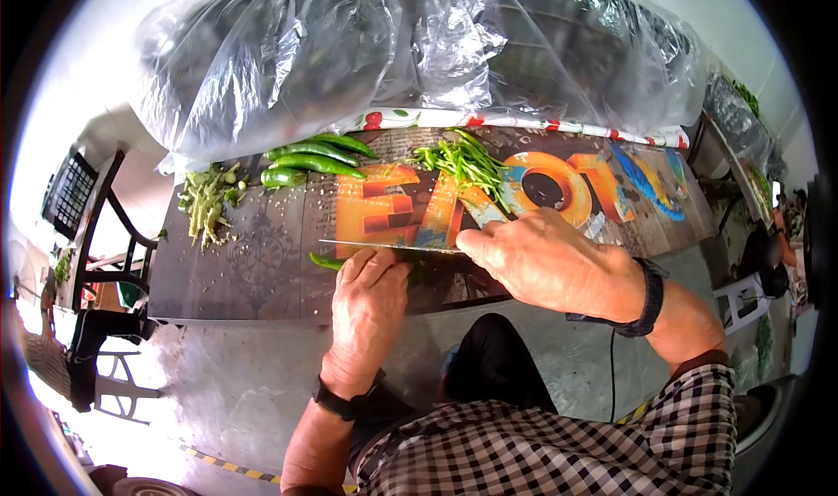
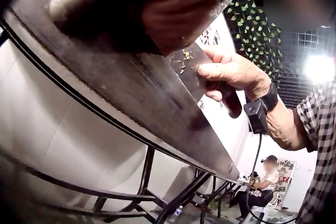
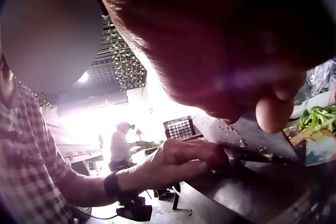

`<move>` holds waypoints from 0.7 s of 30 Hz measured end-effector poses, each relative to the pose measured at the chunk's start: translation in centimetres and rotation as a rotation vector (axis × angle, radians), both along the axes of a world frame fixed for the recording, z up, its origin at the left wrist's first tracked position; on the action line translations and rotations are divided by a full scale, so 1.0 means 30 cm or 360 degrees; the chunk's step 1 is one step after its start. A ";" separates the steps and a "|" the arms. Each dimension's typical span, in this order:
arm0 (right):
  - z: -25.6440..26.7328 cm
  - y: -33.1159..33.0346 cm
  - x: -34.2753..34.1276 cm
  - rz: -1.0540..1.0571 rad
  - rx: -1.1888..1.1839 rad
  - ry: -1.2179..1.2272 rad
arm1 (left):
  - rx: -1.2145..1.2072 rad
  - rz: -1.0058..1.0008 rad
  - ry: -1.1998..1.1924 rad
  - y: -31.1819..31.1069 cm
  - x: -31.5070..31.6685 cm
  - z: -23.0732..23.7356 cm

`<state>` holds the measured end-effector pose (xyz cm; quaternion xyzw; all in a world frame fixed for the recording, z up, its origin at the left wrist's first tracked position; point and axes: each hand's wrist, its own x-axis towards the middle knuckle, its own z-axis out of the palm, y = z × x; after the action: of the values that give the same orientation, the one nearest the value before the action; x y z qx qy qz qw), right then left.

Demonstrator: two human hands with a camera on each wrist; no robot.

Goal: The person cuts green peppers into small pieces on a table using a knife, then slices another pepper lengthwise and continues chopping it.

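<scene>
My right hand grips a knife, its broad blade seen nearly edge-on in the head view and from the side, with small bits stuck to it, in the left wrist view. Close in front of the blade, my left hand holds a green chili pepper down near the table's front edge, fingers bent over it. One end of the pepper sticks out to the left; the rest is hidden under the fingers and blade. Beyond the knife lie a heap of thin green pepper strips and several whole green chili peppers.
A pile of pale pepper cores and stem ends lies at the left of the dark printed table. Clear plastic sheeting covers a bulky thing along the back. Other people work at tables on either side.
</scene>
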<state>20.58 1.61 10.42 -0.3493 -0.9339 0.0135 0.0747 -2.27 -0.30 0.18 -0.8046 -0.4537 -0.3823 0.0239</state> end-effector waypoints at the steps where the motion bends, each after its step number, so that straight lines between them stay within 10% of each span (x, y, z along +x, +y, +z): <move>1: 0.003 -0.001 -0.003 0.0002 -0.0008 -0.0023 | 0.0001 0.0001 -0.0012 0.001 0.000 -0.001; 21: -0.051 0.035 -0.103 0.0128 0.0129 0.0063 | -0.0011 0.0009 -0.0059 -0.003 0.005 -0.006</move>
<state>17.49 2.66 8.89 -0.3078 -0.9453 -0.0144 0.1065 -2.13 -0.39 0.00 -0.7963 -0.4577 -0.3954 0.0137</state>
